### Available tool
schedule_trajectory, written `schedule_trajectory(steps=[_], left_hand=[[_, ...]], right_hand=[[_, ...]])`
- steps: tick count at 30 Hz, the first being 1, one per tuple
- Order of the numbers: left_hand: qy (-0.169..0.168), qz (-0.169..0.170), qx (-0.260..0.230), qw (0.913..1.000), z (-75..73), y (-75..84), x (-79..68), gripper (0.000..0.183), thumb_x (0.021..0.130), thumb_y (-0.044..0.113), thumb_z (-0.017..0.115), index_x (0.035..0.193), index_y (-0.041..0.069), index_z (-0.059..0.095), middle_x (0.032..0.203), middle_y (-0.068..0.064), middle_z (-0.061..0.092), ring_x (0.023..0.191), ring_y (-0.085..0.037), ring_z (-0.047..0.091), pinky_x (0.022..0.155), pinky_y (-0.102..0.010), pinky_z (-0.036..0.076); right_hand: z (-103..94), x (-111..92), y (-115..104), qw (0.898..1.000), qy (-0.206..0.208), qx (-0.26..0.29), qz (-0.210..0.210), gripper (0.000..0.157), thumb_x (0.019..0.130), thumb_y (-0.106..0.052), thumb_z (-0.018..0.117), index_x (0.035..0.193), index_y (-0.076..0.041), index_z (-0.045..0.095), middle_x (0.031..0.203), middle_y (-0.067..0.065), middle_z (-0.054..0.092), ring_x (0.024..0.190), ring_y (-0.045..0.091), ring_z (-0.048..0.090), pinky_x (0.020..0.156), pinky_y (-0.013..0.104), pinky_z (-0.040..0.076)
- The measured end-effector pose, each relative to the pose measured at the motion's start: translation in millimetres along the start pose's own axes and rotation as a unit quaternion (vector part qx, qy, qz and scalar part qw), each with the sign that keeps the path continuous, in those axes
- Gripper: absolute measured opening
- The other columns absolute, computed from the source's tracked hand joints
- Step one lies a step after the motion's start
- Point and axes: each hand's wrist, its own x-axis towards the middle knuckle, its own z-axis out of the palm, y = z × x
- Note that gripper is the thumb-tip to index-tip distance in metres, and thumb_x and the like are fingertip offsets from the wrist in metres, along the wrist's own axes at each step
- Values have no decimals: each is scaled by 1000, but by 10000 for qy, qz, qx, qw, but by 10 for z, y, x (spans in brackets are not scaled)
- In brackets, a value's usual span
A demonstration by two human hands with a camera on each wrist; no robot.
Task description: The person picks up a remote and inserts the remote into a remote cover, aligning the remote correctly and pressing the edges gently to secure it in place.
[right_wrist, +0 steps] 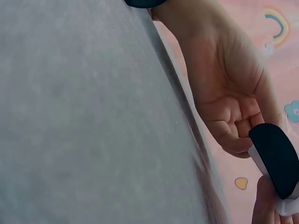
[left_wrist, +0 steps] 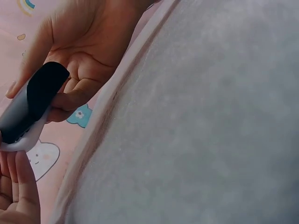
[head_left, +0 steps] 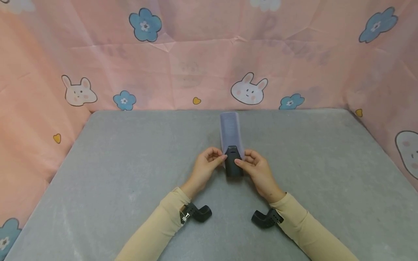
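Observation:
A long, see-through lavender plastic piece point(head_left: 230, 127) points away from me in the middle of the grey table. Over its near end sits a black tapered cover point(head_left: 232, 166). My left hand point(head_left: 205, 166) pinches the left side, thumb at the cover's edge and fingers curled beneath. From the other side my right hand point(head_left: 259, 172) grips it, thumb on the cover's top. In the left wrist view the black cover point(left_wrist: 35, 100) has a smooth rounded end with a white rim below. The right wrist view shows the cover point(right_wrist: 275, 161) between both hands.
A grey cloth point(head_left: 130, 163) covers the table. Pink curtains point(head_left: 196, 72) printed with rabbits and blue flowers hang along the back and sides. A black wrist camera is strapped to each sleeved forearm, one left point(head_left: 202, 213) and one right point(head_left: 261, 219).

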Motion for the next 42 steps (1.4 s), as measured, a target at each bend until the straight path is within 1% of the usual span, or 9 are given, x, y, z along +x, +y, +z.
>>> schedule_trajectory(steps=[6, 14, 18, 24, 26, 30, 33, 35, 42], left_hand=[[-6, -5, 247, 9997, 2, 9, 4, 9, 91, -5, 58, 92, -13, 55, 79, -1, 56, 69, -7, 55, 67, -23, 49], [-9, -7, 420, 9991, 8, 27, -5, 11, 89, -7, 55, 95, -17, 54, 78, -4, 56, 69, -6, 55, 68, -23, 50], [59, -49, 576, 9983, 8, 26, -8, 9, 86, -8, 54, 93, -14, 55, 75, -2, 55, 67, -7, 53, 62, -20, 45], [167, -155, 723, 9971, 18, 19, -12, 13, 75, -9, 51, 87, -6, 54, 71, 1, 52, 64, -8, 49, 56, -20, 38], [183, -212, 663, 9974, 21, 14, -13, 12, 75, -9, 52, 87, -5, 54, 72, 0, 52, 65, -8, 49, 57, -20, 38], [129, -259, 403, 9988, 22, 20, -24, 7, 82, -8, 55, 86, -3, 55, 74, 0, 54, 66, -8, 52, 61, -21, 43], [48, -244, 155, 9996, 18, 28, -30, 5, 87, -6, 59, 90, -5, 56, 77, 1, 57, 69, -7, 55, 66, -22, 46], [3, -190, 65, 9998, 16, 28, -30, 8, 88, -5, 61, 94, -8, 57, 80, 2, 58, 72, -6, 56, 68, -22, 46], [-134, -1, 76, 9999, 29, 19, -26, 13, 89, -5, 60, 97, -15, 55, 81, 1, 59, 73, -5, 57, 70, -21, 48]], right_hand=[[8, -5, -8, 10000, 76, 2, -41, 30, 89, 2, 61, 116, 10, 49, 92, -3, 69, 87, 11, 65, 75, 23, 53], [19, 5, 4, 9997, 154, 175, -6, 27, 89, 7, 59, 114, 13, 49, 90, -3, 69, 86, 10, 64, 74, 23, 52], [27, 3, 5, 9996, 159, 200, 83, 28, 88, 8, 57, 114, 13, 48, 89, -4, 68, 85, 9, 64, 74, 22, 51], [38, -6, 3, 9996, 104, 191, 171, 28, 89, 7, 58, 114, 13, 47, 90, -4, 68, 86, 9, 64, 74, 22, 51], [40, -4, 6, 9996, 98, 200, 180, 28, 89, 6, 58, 114, 13, 47, 90, -4, 68, 87, 10, 64, 75, 22, 51], [41, 1, 11, 9994, 148, 245, 180, 25, 90, 6, 57, 113, 10, 48, 90, -5, 68, 85, 9, 63, 74, 22, 51], [40, 4, 10, 9988, 215, 407, 187, 20, 91, 6, 55, 110, 6, 48, 90, -5, 68, 82, 9, 64, 72, 22, 51], [37, 5, 7, 9981, 242, 536, 190, 18, 92, 5, 54, 109, 4, 49, 89, -4, 68, 81, 8, 64, 71, 22, 51], [26, 2, -7, 9963, 316, 773, 197, 15, 93, 5, 54, 107, 0, 50, 89, -3, 68, 78, 7, 63, 70, 22, 50]])
